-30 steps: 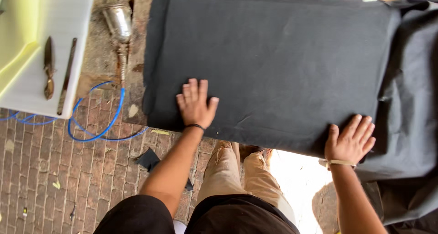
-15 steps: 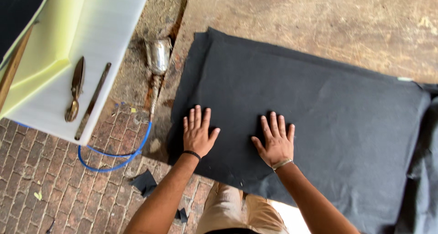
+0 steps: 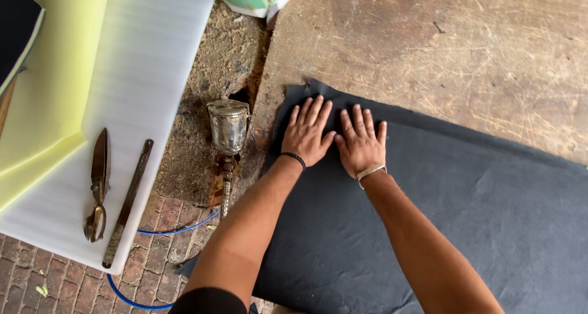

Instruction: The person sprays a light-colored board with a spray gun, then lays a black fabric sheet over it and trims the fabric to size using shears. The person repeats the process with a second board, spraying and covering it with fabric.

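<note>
Left hand (image 3: 310, 133): flat, fingers spread, palm down on the black fabric (image 3: 465, 228).
Right hand (image 3: 361, 144): flat, open, touching the left.
Fabric: on the wooden table (image 3: 459, 57).
Spray gun (image 3: 228, 130): at 9 o'clock.

Left hand (image 3: 309, 133), right hand (image 3: 361, 144) flat, side by side

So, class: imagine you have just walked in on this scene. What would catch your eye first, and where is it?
First, the two bare hands pressed flat side by side, left hand and right hand, near the upper left corner of a large black fabric sheet spread on a worn wooden table. Next, the shiny metal spray gun just left of the table edge. Further left, scissors lie on a white foam sheet.
</note>
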